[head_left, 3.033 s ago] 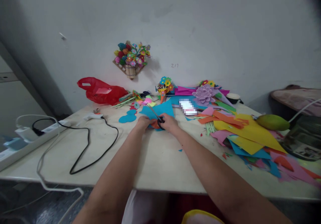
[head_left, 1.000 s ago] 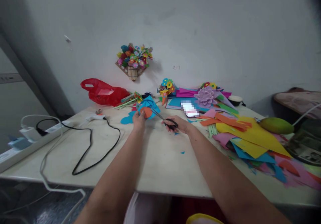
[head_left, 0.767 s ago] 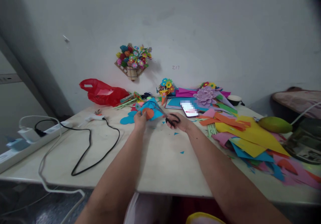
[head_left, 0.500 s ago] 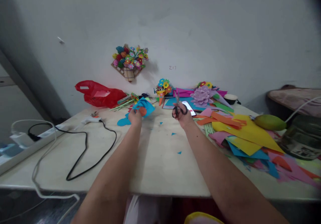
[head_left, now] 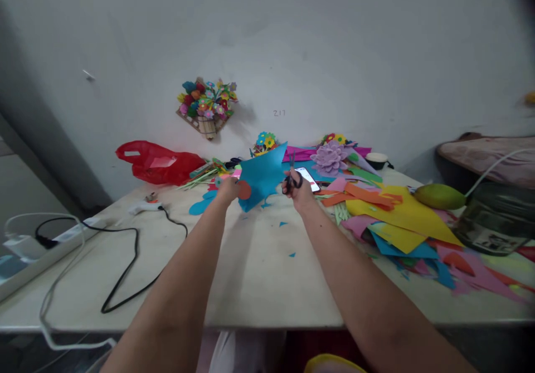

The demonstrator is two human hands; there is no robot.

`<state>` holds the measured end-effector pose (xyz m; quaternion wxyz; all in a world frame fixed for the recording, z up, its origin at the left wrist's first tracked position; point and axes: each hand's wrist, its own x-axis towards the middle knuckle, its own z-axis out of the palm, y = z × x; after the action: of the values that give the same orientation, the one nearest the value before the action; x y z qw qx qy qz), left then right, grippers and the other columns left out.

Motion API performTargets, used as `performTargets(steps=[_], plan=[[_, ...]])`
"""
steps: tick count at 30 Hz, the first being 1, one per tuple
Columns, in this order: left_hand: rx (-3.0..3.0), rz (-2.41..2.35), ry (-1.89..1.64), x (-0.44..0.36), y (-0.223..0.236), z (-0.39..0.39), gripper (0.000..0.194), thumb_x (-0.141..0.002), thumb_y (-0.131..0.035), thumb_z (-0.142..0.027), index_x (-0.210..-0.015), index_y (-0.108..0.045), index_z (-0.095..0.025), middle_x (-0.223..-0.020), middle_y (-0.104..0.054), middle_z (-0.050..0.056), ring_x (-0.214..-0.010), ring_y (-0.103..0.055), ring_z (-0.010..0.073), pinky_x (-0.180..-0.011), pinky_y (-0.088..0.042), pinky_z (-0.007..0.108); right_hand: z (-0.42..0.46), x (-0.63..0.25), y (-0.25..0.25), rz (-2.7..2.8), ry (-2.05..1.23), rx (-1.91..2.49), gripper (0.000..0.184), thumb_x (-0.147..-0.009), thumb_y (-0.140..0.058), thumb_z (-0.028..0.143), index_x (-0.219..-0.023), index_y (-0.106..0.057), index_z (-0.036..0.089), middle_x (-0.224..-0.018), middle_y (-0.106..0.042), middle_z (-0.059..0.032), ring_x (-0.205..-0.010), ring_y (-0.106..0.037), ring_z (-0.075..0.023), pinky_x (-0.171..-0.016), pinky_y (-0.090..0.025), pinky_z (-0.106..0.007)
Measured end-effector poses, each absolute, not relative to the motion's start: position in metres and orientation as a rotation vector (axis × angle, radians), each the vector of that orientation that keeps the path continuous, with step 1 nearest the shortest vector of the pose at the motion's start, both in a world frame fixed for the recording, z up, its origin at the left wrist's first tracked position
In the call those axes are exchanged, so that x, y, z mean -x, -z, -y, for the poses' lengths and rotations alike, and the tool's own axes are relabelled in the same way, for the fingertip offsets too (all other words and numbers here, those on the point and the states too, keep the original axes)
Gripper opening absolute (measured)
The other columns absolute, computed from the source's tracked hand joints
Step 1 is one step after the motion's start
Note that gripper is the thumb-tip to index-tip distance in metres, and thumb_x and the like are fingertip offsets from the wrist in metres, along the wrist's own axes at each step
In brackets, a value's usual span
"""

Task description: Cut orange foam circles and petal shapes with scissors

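Observation:
My left hand [head_left: 228, 189] is closed on the edge of a blue craft sheet [head_left: 264, 172], which stands raised above the table. An orange round piece [head_left: 244, 190] lies against that sheet, beside my fingers. In my right hand [head_left: 300, 190] is a pair of scissors [head_left: 292, 179] with black handles, its blades pointing up and away, just right of the sheet. Blue rounded pieces [head_left: 201, 204] rest on the table left of my left hand. Small blue scraps [head_left: 283, 224] lie between my forearms. Behind my right hand is a lit phone [head_left: 308, 178].
A glue gun [head_left: 146, 206] with a black cord and a power strip [head_left: 54, 250] are at left. A red plastic bag [head_left: 163, 164] sits behind. Coloured sheets [head_left: 401, 217], a mango [head_left: 440, 196] and a large jar [head_left: 495, 219] crowd the right. A purple flower [head_left: 329, 159] stands at the back.
The blue sheet has swung open to the right and now shows broadly between my hands. The scissors stay in my right hand. The whole view has shifted slightly.

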<state>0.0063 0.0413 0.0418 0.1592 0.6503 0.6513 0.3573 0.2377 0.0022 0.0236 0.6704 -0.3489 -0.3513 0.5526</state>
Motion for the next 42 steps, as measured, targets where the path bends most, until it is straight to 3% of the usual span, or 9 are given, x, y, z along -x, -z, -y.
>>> performTargets(steps=[2, 7, 10, 13, 18, 27, 33, 37, 42], plan=[[-1.671, -1.815, -1.131, -0.002, -0.034, -0.037, 0.030, -0.087, -0.076, -0.014, -0.070, -0.053, -0.024, -0.068, -0.062, 0.004, -0.079, -0.074, 0.0294, -0.072, -0.061, 0.040, -0.001, -0.234, -0.022, 0.873, -1.249, 0.869, 0.042, -0.091, -0.085, 0.059, -0.093, -0.068, 0.021, -0.055, -0.064, 0.0021, -0.042, -0.057, -0.0121, -0.036, -0.030, -0.020], [-0.928, -1.433, -1.500, -0.001, -0.014, -0.022, 0.026, -0.080, -0.084, -0.009, -0.089, -0.064, -0.023, -0.083, -0.071, 0.005, -0.091, -0.076, 0.0277, -0.076, -0.061, 0.036, 0.006, -0.224, -0.017, 1.103, -1.247, 0.985, 0.028, -0.090, -0.083, 0.042, -0.084, -0.068, 0.019, -0.056, -0.065, 0.0000, -0.043, -0.057, -0.0124, -0.037, -0.029, -0.021], [-0.792, -1.399, -1.513, -0.002, -0.003, -0.015, 0.025, -0.086, -0.076, -0.007, -0.102, -0.066, -0.022, -0.086, -0.072, 0.005, -0.083, -0.075, 0.0231, -0.064, -0.056, 0.028, 0.007, -0.221, -0.015, 1.164, -1.248, 1.013, 0.027, -0.089, -0.083, 0.039, -0.081, -0.068, 0.019, -0.057, -0.067, -0.0007, -0.043, -0.057, -0.0116, -0.038, -0.029, -0.021], [-0.773, -1.392, -1.508, -0.005, 0.000, -0.009, 0.023, -0.090, -0.071, -0.004, -0.103, -0.065, -0.022, -0.086, -0.071, 0.004, -0.072, -0.071, 0.0186, -0.054, -0.050, 0.023, 0.007, -0.220, -0.015, 1.161, -1.260, 1.060, 0.022, -0.090, -0.083, 0.035, -0.084, -0.069, 0.019, -0.058, -0.068, -0.0008, -0.042, -0.056, -0.0109, -0.038, -0.028, -0.020], [-0.650, -1.377, -1.508, -0.011, -0.007, -0.005, 0.029, -0.093, -0.071, 0.001, -0.105, -0.063, -0.024, -0.087, -0.068, 0.000, -0.067, -0.069, 0.0148, -0.053, -0.051, 0.020, 0.007, -0.221, -0.016, 1.156, -1.258, 1.068, 0.020, -0.095, -0.076, 0.032, -0.083, -0.068, 0.018, -0.059, -0.069, -0.0016, -0.043, -0.056, -0.0102, -0.038, -0.029, -0.019], [-0.568, -1.369, -1.658, -0.014, 0.001, -0.012, 0.042, -0.092, -0.080, -0.008, -0.128, -0.066, -0.025, -0.122, -0.073, 0.012, -0.108, -0.079, 0.0283, -0.068, -0.068, 0.032, 0.018, -0.222, -0.019, 1.430, -1.454, 1.046, 0.026, -0.097, -0.077, 0.038, -0.086, -0.070, 0.016, -0.055, -0.068, -0.0019, -0.040, -0.056, -0.0109, -0.036, -0.028, -0.018], [-0.587, -1.366, -1.727, -0.011, 0.007, -0.018, 0.022, -0.095, -0.077, -0.009, -0.110, -0.066, -0.021, -0.105, -0.073, 0.007, -0.104, -0.079, 0.0250, -0.080, -0.068, 0.033, 0.019, -0.245, -0.024, 1.795, -1.682, 1.051, 0.028, -0.099, -0.075, 0.040, -0.090, -0.075, 0.013, -0.056, -0.069, -0.0027, -0.038, -0.056, -0.0115, -0.034, -0.029, -0.018], [-0.612, -1.353, -1.751, -0.013, 0.007, -0.018, 0.023, -0.091, -0.082, -0.012, -0.099, -0.064, -0.022, -0.101, -0.074, 0.008, -0.111, -0.078, 0.0291, -0.088, -0.068, 0.039, 0.017, -0.254, -0.024, 1.843, -1.733, 1.114, 0.032, -0.100, -0.076, 0.043, -0.091, -0.075, 0.013, -0.055, -0.069, -0.0034, -0.038, -0.057, -0.0123, -0.033, -0.032, -0.018], [-0.544, -1.368, -1.758, -0.022, 0.003, -0.014, 0.019, -0.096, -0.070, -0.007, -0.094, -0.060, -0.023, -0.104, -0.073, 0.008, -0.115, -0.077, 0.0268, -0.086, -0.067, 0.036, 0.018, -0.239, -0.021, 1.741, -1.698, 1.217, 0.041, -0.105, -0.073, 0.052, -0.088, -0.069, 0.015, -0.058, -0.072, -0.0059, -0.039, -0.060, -0.0125, -0.033, -0.034, -0.018]])
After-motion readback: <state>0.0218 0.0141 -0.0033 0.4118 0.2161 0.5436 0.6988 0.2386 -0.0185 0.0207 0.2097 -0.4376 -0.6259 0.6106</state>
